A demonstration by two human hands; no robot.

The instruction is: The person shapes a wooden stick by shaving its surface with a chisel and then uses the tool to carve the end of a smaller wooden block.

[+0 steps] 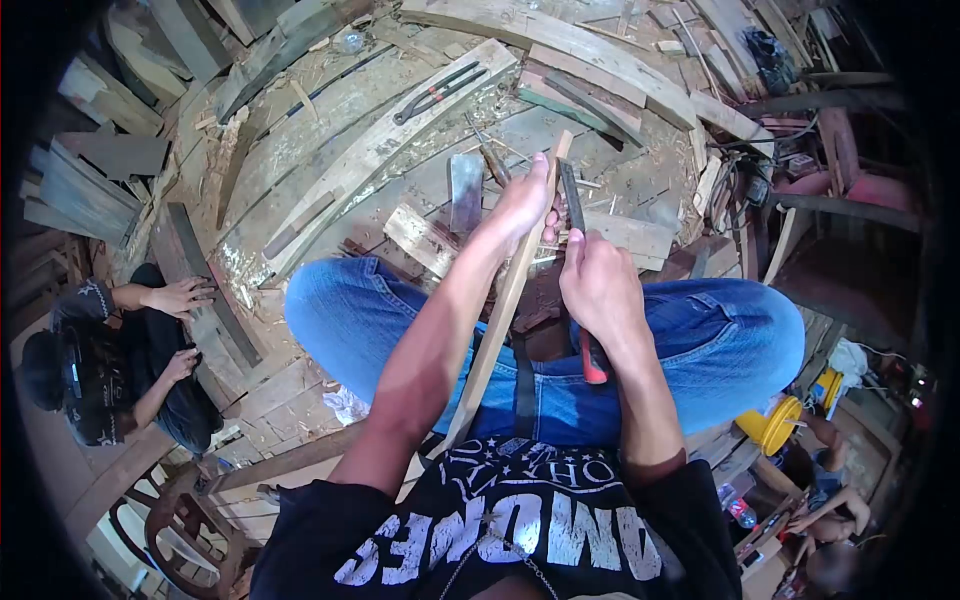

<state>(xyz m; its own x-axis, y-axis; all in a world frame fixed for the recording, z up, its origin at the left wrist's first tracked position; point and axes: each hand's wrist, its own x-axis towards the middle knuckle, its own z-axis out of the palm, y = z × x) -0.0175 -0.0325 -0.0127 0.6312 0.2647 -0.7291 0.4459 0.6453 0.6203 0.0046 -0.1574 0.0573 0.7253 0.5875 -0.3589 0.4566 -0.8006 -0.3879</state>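
Note:
My left hand (pixel 523 205) is closed around a long thin wooden strip (pixel 497 325), which slopes from my lap up past my fingers. Just beside it, my right hand (pixel 603 288) grips a dark flat-bladed tool (pixel 570 190). Its red end (pixel 594 372) sticks out below my wrist. The blade lies close along the strip's upper right side, near my left fingers. Under both hands, short wood offcuts (pixel 422 238) lie between my crossed legs, with a flat grey block (pixel 466 192) further out.
A curved plank (pixel 345 185) carries a black two-armed tool (pixel 440 92). More boards (pixel 560 42) and shavings cover the floor ahead. Another person (pixel 110 350) sits at the left by a beam (pixel 205 290). A yellow bucket (pixel 770 425) and another person (pixel 835 505) are at lower right.

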